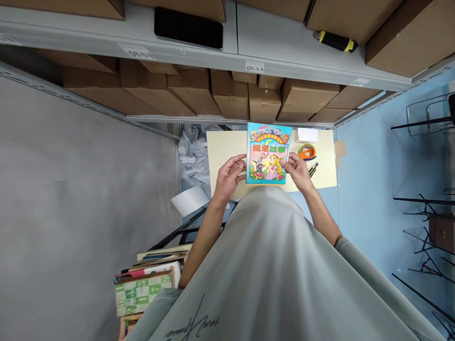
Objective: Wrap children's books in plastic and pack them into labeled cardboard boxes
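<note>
A colourful children's storybook [269,154] is held upright over the pale yellow board, its blue and pink cover facing me. On the cover are a yellow-haired princess, a rabbit figure and large Chinese characters. My right hand [297,171] grips the right edge, with the thumb on the cover and the fingers partly hidden behind. Along the left edge, my left hand [230,177] is curled with its fingertips at the book's side, some of them seeming to pass behind it.
On the pale yellow board [227,142] are tape rolls [307,151], a small white box [307,135] and dark pens [313,169]. Shelves with cardboard boxes [265,102], a phone [188,28] and a utility knife [337,41] overhang it. Stacked books [145,293] stand lower left; crumpled paper [194,158] lies beyond.
</note>
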Demonstrator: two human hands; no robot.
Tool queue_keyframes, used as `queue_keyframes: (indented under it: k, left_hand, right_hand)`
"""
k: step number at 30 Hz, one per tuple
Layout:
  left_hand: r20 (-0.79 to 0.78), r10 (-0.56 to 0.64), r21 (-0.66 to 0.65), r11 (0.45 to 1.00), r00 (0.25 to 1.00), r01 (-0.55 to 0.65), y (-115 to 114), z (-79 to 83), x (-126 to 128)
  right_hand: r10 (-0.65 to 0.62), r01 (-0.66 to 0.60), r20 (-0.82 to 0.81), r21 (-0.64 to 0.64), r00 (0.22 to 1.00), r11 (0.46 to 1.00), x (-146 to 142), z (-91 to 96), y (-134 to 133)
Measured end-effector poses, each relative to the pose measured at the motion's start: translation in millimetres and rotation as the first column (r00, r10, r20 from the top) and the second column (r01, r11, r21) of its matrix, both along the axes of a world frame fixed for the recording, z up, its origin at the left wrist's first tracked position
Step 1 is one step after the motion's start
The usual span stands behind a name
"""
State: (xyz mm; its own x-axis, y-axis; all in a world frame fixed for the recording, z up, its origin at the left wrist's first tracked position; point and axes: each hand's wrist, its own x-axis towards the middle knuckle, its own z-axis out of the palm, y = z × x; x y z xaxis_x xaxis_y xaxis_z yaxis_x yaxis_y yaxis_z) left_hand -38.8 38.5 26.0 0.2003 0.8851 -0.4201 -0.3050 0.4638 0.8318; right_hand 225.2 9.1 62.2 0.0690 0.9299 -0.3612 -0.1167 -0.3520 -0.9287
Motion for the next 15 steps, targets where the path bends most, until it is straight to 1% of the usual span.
queue_keyframes:
  k: [5, 15]
  left_hand:
    - [-0.008, 0.003, -0.005, 1.0, 1.0, -0.003, -2, 1.9, 6]
    - [-0.074, 0.036, 0.014, 0.999, 0.997, -0.035, 0, 4.1, 16]
  right_hand:
    - [0.015, -0.015, -0.007, 0.034, 1.0, 0.999, 4, 3.0, -1]
    - [0.055, -0.053, -0.031, 0.069, 0.998, 0.996, 15, 0.8, 1]
